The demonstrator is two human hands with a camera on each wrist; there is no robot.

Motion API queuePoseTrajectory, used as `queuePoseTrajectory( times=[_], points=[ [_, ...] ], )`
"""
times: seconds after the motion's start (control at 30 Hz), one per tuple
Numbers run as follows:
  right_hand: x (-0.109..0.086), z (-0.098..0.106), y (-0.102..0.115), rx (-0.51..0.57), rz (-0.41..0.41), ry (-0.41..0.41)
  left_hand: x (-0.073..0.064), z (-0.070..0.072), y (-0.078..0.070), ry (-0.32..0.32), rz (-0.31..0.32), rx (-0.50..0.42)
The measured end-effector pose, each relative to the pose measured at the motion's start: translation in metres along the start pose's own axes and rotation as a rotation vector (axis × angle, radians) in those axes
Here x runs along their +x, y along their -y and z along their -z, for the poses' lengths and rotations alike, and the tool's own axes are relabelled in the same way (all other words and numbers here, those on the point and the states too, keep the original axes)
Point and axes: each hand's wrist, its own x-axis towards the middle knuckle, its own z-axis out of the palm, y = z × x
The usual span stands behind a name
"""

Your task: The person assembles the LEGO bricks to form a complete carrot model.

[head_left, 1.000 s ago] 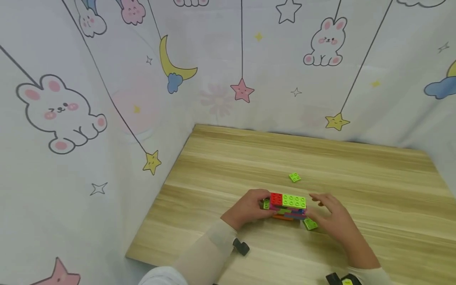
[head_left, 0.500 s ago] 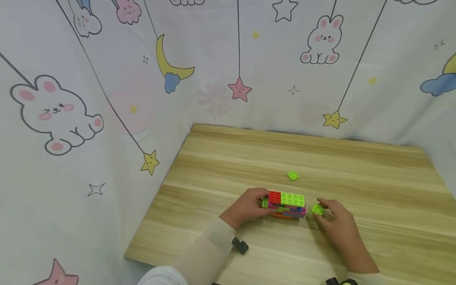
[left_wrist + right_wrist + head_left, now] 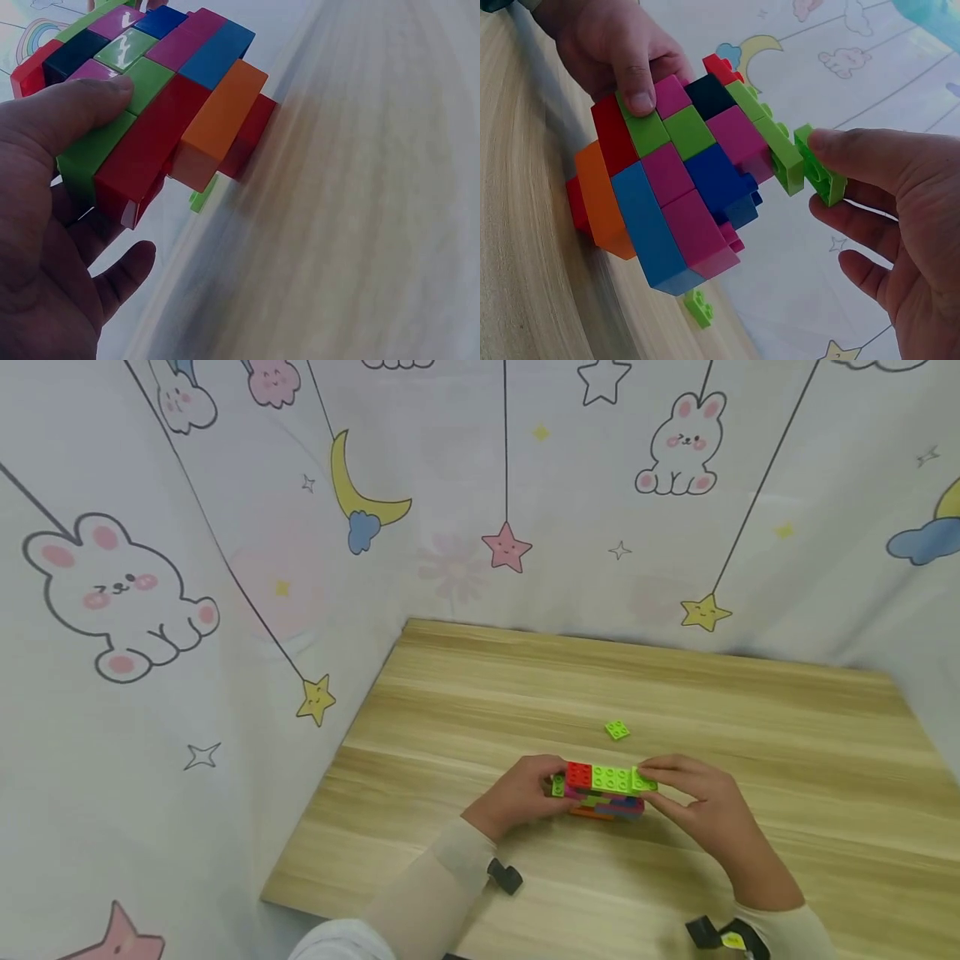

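A built block of coloured toy bricks [image 3: 606, 804] stands on the table, with a red and a lime brick in its top row. My left hand [image 3: 522, 795] grips its left end; the thumb presses the front in the left wrist view, where the brick block [image 3: 154, 124] widens toward its upper layers. Between thumb and fingers my right hand [image 3: 708, 797] pinches a small lime plate brick [image 3: 821, 169]. That piece is held tilted just off the block's top right end, a narrow gap showing in the right wrist view. Blue and pink studs stick out of the block's stepped right end [image 3: 739, 214].
Another small lime brick [image 3: 617, 730] lies loose on the wooden table [image 3: 480, 693] behind the block. A white cloth [image 3: 450, 485] with printed rabbits and stars hangs along the table's back and left sides. Black straps with small devices [image 3: 506, 877] sit at both wrists.
My right hand has picked up the lime plate brick from the table by the block's right end and brought it up and left to the top. The left hand keeps its hold.
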Motion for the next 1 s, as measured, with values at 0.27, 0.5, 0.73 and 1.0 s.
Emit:
queuePoseTrajectory(
  times=[0.27,0.5,0.73,1.0],
  points=[
    [0.002,0.001,-0.003,-0.003,0.034,0.038,0.000,0.000,-0.002,0.001,-0.006,-0.022],
    [0.001,-0.001,-0.003,-0.008,0.059,0.049,0.000,0.000,-0.002,0.008,0.012,-0.028],
    [-0.024,-0.023,-0.017,0.082,-0.254,0.070,0.000,-0.001,-0.003,0.011,0.050,-0.010],
    [-0.044,-0.051,-0.025,0.141,-0.574,0.158,0.004,0.003,0.007,-0.008,0.022,-0.136]
  ],
)
